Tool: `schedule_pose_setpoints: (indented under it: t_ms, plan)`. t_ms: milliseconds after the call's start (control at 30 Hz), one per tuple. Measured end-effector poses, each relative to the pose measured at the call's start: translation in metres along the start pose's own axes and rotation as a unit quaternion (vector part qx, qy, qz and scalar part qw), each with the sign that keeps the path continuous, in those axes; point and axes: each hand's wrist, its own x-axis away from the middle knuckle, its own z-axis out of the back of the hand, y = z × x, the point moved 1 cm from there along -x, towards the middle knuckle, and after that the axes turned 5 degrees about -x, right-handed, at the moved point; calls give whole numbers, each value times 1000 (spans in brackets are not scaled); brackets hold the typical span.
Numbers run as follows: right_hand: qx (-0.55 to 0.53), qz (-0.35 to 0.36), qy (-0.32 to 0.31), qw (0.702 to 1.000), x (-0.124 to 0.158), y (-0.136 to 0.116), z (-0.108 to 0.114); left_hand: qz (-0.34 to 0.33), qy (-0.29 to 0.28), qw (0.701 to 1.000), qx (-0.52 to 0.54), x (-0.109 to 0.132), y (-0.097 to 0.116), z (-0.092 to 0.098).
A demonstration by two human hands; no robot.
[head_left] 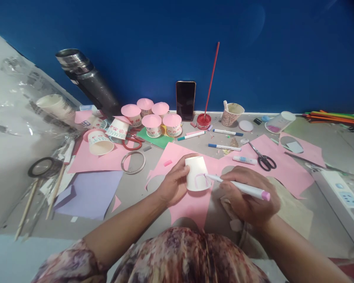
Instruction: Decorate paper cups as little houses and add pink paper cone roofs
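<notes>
My left hand (176, 181) is closed round the left side of a white paper cup (194, 167), which is upside down with its wide rim toward the table. Pale purple lines, like a small arch, are drawn on the cup's side. In my right hand (250, 196) is a white felt-tip marker (242, 187) with a pink-purple end, its tip at the drawn lines on the cup. Under the cup spreads cut pink paper (188, 214). A small pink marker cap (168, 162) lies to the left of the cup.
Several decorated cups with pink cone tops (152, 122) stand at the back left. Scissors (265, 160), a glue stick (244, 160) and a blue marker (224, 147) lie to the right. A phone (185, 100) leans on the blue wall. A tape roll (133, 162) and power strip (340, 200) flank the work.
</notes>
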Motion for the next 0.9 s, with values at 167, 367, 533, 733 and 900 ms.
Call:
schedule_pose_setpoints:
  t_ms: [167, 367, 533, 733, 900]
  plan:
    - [-1, 4, -7, 1000, 0, 0, 0, 9, -8, 1000, 9, 0, -1, 0]
    - [-6, 4, 3, 1000, 0, 1, 1, 19, -8, 999, 27, -1, -2, 2]
    - [-9, 1, 4, 1000, 1, 1, 1, 25, -12, 999, 31, -1, -3, 3]
    - [-9, -4, 1, 1000, -1, 0, 2, 26, -8, 999, 32, -1, -3, 4]
    - [-12, -15, -9, 1000, -2, 0, 1, 28, -8, 999, 33, -2, -3, 4]
